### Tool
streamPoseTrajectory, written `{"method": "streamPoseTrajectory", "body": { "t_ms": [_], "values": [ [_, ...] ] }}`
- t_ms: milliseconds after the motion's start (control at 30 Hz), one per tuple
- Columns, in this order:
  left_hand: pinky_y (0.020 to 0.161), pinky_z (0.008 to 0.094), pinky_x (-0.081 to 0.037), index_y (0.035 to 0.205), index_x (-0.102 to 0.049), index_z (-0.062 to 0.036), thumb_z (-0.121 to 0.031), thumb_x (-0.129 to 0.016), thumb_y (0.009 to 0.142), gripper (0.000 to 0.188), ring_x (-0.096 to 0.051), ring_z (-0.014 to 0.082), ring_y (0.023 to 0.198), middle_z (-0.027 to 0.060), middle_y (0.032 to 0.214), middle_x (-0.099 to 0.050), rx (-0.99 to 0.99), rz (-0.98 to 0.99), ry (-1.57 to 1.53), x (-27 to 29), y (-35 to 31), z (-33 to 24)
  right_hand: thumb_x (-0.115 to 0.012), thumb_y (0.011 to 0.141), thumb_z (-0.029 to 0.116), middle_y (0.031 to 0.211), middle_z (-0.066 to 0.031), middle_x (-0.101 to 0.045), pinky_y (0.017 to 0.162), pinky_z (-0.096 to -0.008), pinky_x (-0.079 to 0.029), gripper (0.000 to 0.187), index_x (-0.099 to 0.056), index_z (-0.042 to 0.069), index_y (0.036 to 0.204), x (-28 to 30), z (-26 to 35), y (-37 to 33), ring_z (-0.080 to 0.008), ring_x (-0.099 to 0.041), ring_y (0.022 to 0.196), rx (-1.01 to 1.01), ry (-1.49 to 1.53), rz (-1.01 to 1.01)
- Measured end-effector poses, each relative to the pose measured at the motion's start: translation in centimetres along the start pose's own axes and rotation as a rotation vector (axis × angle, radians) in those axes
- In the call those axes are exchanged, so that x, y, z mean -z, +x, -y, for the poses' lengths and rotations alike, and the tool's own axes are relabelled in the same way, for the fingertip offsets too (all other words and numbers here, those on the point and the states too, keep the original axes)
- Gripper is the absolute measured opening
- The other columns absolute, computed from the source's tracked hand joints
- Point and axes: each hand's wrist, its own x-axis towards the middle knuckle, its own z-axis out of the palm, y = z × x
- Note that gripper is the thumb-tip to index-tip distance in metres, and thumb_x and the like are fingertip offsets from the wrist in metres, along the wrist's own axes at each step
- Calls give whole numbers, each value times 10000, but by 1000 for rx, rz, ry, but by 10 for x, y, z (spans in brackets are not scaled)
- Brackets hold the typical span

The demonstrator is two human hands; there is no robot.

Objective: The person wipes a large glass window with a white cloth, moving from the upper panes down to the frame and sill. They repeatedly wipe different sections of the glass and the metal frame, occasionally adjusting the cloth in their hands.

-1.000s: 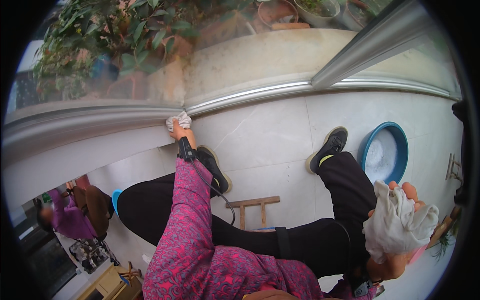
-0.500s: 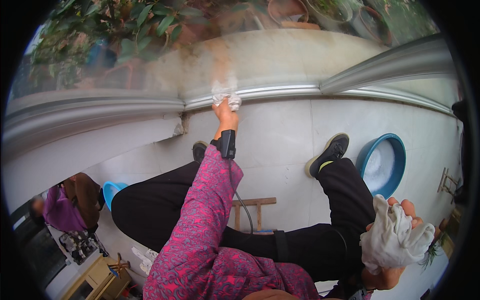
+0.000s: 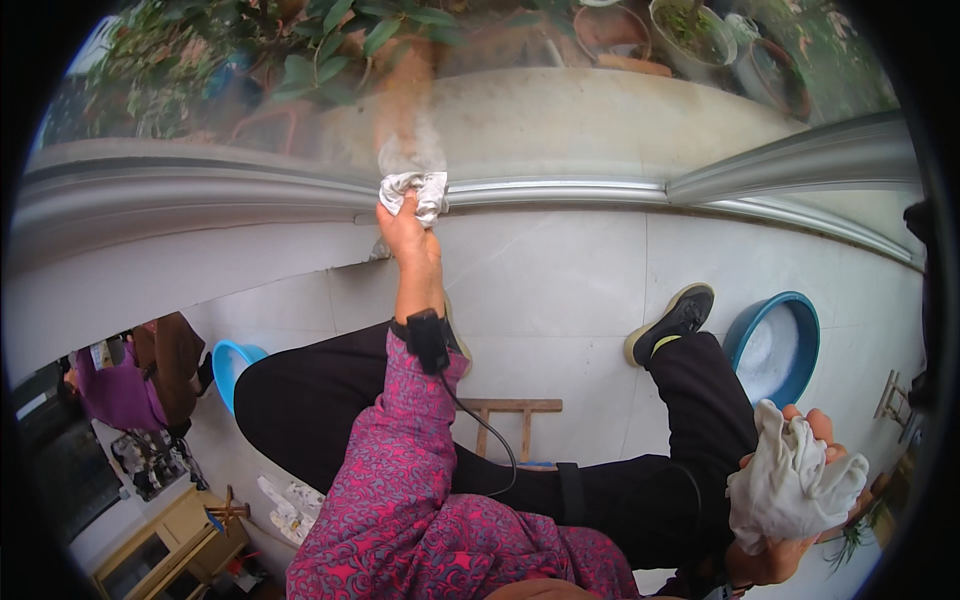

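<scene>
My left hand [image 3: 405,236] reaches forward, its fingers closed on a crumpled white cloth [image 3: 428,190]. The cloth is pressed against the lower part of a glass pane [image 3: 560,120], by the silver metal rail [image 3: 560,193] along its bottom. The hand and cloth are mirrored in the glass. At the lower right my right hand [image 3: 772,562] holds a second bunched white cloth [image 3: 790,490]. This cloth covers the palm, and several fingertips show beyond it. A black device with a cable is strapped to my left wrist.
A blue basin [image 3: 810,345] with sudsy water stands right of my shoe [image 3: 685,312]. A low wooden stool [image 3: 520,405] is between my legs. Left are a light blue basin [image 3: 228,375], a seated person [image 3: 125,385] and a wooden cabinet [image 3: 165,550]. Potted plants [image 3: 690,40] stand behind the glass.
My left hand has moved left along the rail with its cloth. The view has shifted slightly. My right hand keeps its hold on the other cloth in about the same place.
</scene>
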Motion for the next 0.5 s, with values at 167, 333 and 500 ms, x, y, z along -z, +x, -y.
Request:
{"method": "streamPoseTrajectory", "body": {
  "t_ms": [167, 333, 500],
  "values": [
    [728, 351, -570, 1132, -561, -25, 75, -616, 849, 305, -671, 224, 815, 100, 995, -656, 166, -96, 13, 41, 78, 63, -497, 965, 557, 1413, -246, -472, 697, -417, -627, 770, -308, 30, 1494, -4, -4, 1, -333, -684, 894, 28, -41, -21],
    [832, 359, -568, 1133, -644, -26, 15, -666, 832, 305, -684, 277, 897, 120, 1071, -663, -326, 401, 1292, 109, 129, 99, -510, 968, 528, 1411, -247, -474, 703, -422, -626, 749, -313, 27, 1488, -8, -5, 3, -335, -682, 903, 58, -105, -38],
    [806, 357, -546, 1033, -698, -42, -21, -697, 788, 245, -684, 253, 924, 125, 973, -710, -420, 403, 1529, 109, 131, 81, -522, 970, 500, 1409, -248, -475, 710, -427, -625, 728, -319, 25, 1483, -13, -6, 0, -338, -680, 912, 111, -225, -71]
  ]
}}
